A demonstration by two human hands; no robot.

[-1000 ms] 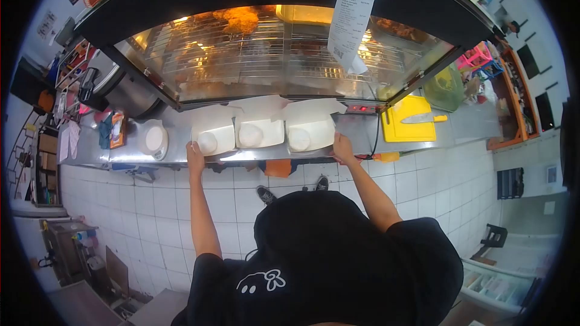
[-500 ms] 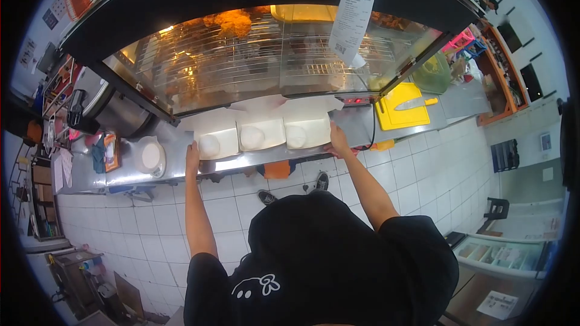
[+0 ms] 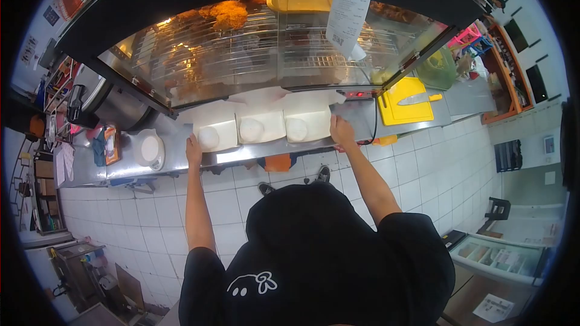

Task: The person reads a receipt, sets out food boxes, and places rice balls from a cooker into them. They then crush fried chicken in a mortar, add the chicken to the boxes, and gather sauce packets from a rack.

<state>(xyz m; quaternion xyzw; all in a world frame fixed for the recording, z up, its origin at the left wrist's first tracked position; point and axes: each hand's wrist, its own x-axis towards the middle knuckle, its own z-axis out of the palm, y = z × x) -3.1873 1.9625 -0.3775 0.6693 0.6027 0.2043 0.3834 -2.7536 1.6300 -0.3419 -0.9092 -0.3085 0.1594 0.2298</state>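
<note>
Three open white paper food boxes stand side by side in a row on the steel counter: a left box [image 3: 223,134], a middle box [image 3: 269,127] and a right box [image 3: 317,124]. Each contains a rounded white mound that looks like rice, such as the rice mound [image 3: 251,130] in the middle one. My left hand [image 3: 193,150] is closed at the outer side of the left box. At the other end, my right hand [image 3: 342,131] is closed against the outer side of the right box. The fingertips of both hands are partly hidden.
Behind the boxes stands a glass warming cabinet [image 3: 217,54] with fried food [image 3: 229,15] and a hanging receipt [image 3: 350,9]. A knife [image 3: 417,99] lies on a yellow cutting board [image 3: 399,111] at right. Left are a round white container [image 3: 148,150] and a large steel cooker [image 3: 121,105].
The boxes sit slightly higher in view, nearer the warming cabinet, with both hands still at the row's ends. My view has shifted a little.
</note>
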